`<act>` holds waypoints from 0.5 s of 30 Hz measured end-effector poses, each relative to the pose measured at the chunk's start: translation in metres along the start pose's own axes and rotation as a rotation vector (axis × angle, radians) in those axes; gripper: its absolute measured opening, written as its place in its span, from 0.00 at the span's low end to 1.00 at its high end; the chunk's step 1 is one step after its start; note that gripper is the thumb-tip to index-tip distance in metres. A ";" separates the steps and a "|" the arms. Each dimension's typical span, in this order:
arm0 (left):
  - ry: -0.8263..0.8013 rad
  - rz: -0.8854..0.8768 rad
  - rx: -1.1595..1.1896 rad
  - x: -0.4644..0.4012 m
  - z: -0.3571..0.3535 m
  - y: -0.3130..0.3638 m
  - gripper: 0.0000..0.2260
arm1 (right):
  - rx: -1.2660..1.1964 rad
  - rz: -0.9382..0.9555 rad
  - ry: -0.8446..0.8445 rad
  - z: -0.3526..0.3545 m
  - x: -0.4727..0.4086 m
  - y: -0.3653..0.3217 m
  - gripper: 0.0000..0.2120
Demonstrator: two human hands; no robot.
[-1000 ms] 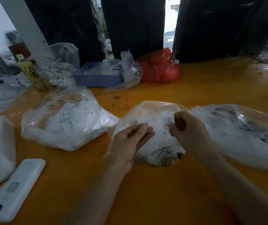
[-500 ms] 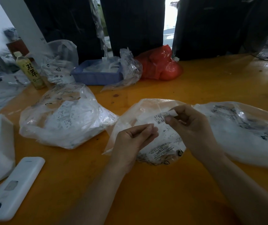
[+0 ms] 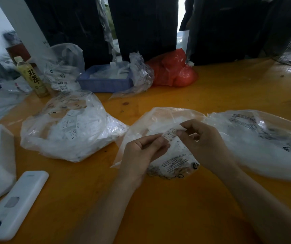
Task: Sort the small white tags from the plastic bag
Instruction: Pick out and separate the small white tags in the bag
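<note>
Both hands are up over the middle plastic bag (image 3: 160,120) at the table's (image 3: 211,92) center — left hand (image 3: 141,152) and right hand (image 3: 204,140) each pinching one small white tag (image 3: 170,134) between fingertips, its ends caught on both sides. Left of it sits a fuller bag of tags (image 3: 70,127); toward the far edge, a blue tray (image 3: 104,83); at the near-left corner, a white device (image 3: 16,203).

I see my hands (image 3: 146,148) over the middle bag (image 3: 160,120) on the surface (image 3: 176,208); a fuller bag (image 3: 67,131) lies left, another (image 3: 264,143) right, a tray (image 3: 106,83) behind, perhaps a remote (image 3: 16,203) near-left.
</note>
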State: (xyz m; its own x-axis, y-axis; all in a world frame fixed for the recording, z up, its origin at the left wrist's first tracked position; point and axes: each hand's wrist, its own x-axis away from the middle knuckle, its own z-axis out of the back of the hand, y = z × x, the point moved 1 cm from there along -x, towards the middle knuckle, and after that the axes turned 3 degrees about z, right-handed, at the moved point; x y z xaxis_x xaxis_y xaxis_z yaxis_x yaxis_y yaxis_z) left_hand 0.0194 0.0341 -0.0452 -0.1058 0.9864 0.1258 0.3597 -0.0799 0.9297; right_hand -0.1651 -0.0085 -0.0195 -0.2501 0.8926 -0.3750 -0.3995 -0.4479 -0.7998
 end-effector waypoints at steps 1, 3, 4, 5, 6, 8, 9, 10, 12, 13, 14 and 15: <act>0.010 -0.002 -0.008 0.001 0.000 0.001 0.11 | 0.030 0.008 0.001 0.000 0.000 0.000 0.05; 0.025 -0.012 -0.050 0.001 -0.001 0.001 0.11 | 0.089 0.031 0.002 -0.001 0.001 -0.002 0.09; 0.028 -0.017 -0.082 0.002 -0.001 0.001 0.11 | 0.112 0.045 -0.004 -0.002 0.002 -0.003 0.10; 0.028 -0.020 -0.112 0.002 -0.001 0.000 0.12 | 0.128 0.058 -0.012 -0.003 0.003 -0.004 0.12; 0.031 -0.019 -0.133 0.002 -0.001 0.000 0.12 | 0.130 0.066 -0.013 -0.004 0.003 -0.005 0.13; 0.040 -0.014 -0.154 0.003 -0.001 0.000 0.12 | 0.098 0.062 0.017 -0.004 0.004 -0.005 0.14; 0.043 -0.016 -0.162 0.004 -0.001 0.000 0.11 | 0.091 0.059 0.033 -0.004 0.005 -0.006 0.12; 0.048 -0.018 -0.168 0.004 -0.001 0.001 0.09 | 0.097 0.060 0.038 -0.004 0.005 -0.006 0.10; 0.061 -0.018 -0.168 0.004 -0.001 0.002 0.08 | 0.104 0.068 0.014 -0.005 0.006 -0.006 0.06; 0.062 -0.017 -0.163 0.004 -0.001 0.002 0.08 | 0.096 0.071 -0.010 -0.006 0.006 -0.007 0.04; 0.060 -0.017 -0.155 0.004 -0.001 0.003 0.08 | 0.089 0.074 -0.035 -0.007 0.007 -0.008 0.04; 0.059 -0.017 -0.146 0.003 0.000 0.003 0.09 | 0.089 0.079 -0.058 -0.008 0.008 -0.009 0.04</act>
State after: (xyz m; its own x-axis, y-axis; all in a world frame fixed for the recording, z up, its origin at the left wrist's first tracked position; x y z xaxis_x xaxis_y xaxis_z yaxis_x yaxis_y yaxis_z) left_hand 0.0200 0.0371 -0.0422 -0.1671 0.9779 0.1256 0.2194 -0.0873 0.9717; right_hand -0.1561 0.0027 -0.0190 -0.3332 0.8511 -0.4057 -0.4524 -0.5219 -0.7232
